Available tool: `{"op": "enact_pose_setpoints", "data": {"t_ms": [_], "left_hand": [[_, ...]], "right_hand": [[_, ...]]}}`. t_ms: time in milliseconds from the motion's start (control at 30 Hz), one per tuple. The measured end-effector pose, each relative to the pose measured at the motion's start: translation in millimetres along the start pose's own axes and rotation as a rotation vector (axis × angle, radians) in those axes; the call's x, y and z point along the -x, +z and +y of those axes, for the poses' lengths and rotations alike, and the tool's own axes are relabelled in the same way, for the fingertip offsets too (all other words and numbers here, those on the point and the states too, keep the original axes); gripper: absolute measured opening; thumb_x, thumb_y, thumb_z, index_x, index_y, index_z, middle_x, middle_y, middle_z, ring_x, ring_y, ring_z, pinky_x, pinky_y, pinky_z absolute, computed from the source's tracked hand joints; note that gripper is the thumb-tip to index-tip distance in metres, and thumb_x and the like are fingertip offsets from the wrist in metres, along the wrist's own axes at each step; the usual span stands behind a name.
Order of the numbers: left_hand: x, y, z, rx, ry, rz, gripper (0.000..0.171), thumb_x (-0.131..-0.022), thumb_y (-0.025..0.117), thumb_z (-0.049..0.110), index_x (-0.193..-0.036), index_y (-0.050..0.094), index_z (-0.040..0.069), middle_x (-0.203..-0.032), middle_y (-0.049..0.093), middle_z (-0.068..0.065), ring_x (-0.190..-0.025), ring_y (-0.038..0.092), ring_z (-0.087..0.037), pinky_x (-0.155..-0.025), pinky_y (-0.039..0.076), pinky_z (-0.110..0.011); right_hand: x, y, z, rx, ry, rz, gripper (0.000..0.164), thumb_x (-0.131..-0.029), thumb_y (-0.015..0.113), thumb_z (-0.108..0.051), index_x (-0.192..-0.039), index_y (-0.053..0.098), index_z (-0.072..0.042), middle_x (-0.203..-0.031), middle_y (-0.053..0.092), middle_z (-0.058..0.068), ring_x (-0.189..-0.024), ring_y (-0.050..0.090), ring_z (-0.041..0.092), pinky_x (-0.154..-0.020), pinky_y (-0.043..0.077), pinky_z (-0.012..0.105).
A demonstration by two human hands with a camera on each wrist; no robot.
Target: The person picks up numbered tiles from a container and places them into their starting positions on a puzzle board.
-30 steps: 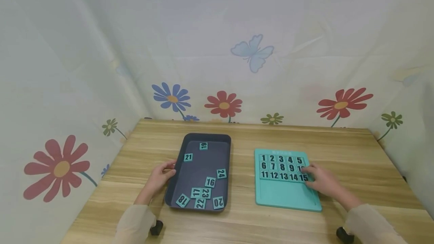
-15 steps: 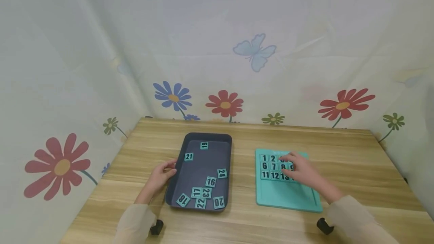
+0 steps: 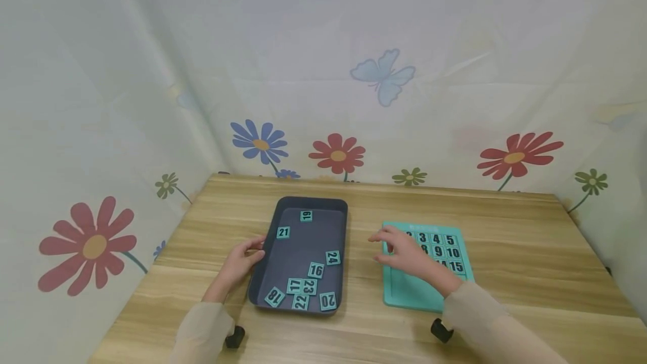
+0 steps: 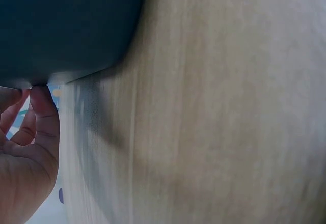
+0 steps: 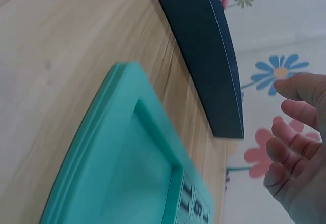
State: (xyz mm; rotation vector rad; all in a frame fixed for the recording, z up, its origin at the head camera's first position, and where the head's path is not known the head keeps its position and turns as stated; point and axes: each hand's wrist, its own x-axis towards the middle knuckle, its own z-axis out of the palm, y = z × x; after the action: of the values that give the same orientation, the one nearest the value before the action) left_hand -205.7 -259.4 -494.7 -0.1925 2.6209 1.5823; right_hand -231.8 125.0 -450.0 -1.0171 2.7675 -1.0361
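Note:
My left hand [image 3: 236, 267] holds the dark tray [image 3: 288, 254] at its left rim, thumb and fingertips right at the edge. In the left wrist view, the left hand's fingers [image 4: 45, 112] meet the tray's wall. Loose teal number tiles lie inside it, among them 21 [image 3: 283, 232], 24 [image 3: 332, 258] and 18 [image 3: 274, 296]. My right hand [image 3: 406, 254] hovers over the left side of a teal board [image 3: 411, 291], its fingers apart and holding nothing. Rows of number tiles [image 3: 450, 253] fill the board's upper part; the hand hides several of them.
Tray and board stand side by side on a wooden table [image 3: 364, 324], with a gap between them. Behind rises a pale cloth backdrop [image 3: 283, 44] printed with flowers and a butterfly. A black wrist piece [image 3: 442, 330] sits below the right sleeve.
My right hand has moved left across the board, from around tiles 10 and 15 to beyond its left edge, uncovering the right-hand tiles. The left hand stays at the tray.

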Motion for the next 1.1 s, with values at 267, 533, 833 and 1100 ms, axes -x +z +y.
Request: {"op": "enact_pose_setpoints", "data": {"t_ms": [267, 533, 833, 1100], "left_hand": [[0.3, 0.9, 1.8, 0.0, 0.009, 0.009, 0.039, -0.088, 0.051, 0.009, -0.126, 0.046, 0.006, -0.116, 0.051, -0.018, -0.105, 0.053, -0.031, -0.081, 0.049, -0.033], [-0.9, 0.9, 0.8, 0.001, -0.004, 0.012, 0.039, -0.087, 0.051, 0.008, -0.126, 0.047, 0.006, -0.115, 0.051, -0.018, -0.103, 0.055, -0.03, -0.078, 0.05, -0.033], [-0.4, 1.4, 0.9, -0.005, 0.006, 0.014, 0.039, -0.087, 0.051, 0.009, -0.126, 0.047, 0.005, -0.115, 0.052, -0.018, -0.105, 0.054, -0.032, -0.083, 0.049, -0.035], [-1.8, 0.9, -1.5, -0.011, 0.022, 0.02, 0.039, -0.087, 0.052, 0.008, -0.125, 0.048, 0.005, -0.114, 0.053, -0.018, -0.105, 0.054, -0.033, -0.082, 0.049, -0.035]], "right_hand": [[-26, 25, -22, 0.009, -0.044, -0.057, 0.033, -0.077, 0.065, -0.018, -0.108, 0.06, -0.011, -0.097, 0.054, 0.002, -0.064, 0.042, 0.008, -0.051, 0.036, 0.019], [-41, 43, -38, -0.038, -0.079, -0.144, 0.034, -0.079, 0.063, -0.019, -0.111, 0.059, -0.008, -0.105, 0.053, 0.004, -0.085, 0.055, 0.021, -0.067, 0.045, 0.024], [-53, 67, -48, 0.118, -0.127, -0.188, 0.037, -0.078, 0.063, -0.026, -0.111, 0.059, -0.011, -0.105, 0.055, 0.003, -0.095, 0.05, 0.017, -0.079, 0.044, 0.03], [-60, 85, -49, 0.312, -0.132, -0.224, 0.039, -0.076, 0.064, -0.035, -0.11, 0.062, -0.017, -0.102, 0.058, -0.001, -0.089, 0.046, 0.013, -0.077, 0.036, 0.029]]}}
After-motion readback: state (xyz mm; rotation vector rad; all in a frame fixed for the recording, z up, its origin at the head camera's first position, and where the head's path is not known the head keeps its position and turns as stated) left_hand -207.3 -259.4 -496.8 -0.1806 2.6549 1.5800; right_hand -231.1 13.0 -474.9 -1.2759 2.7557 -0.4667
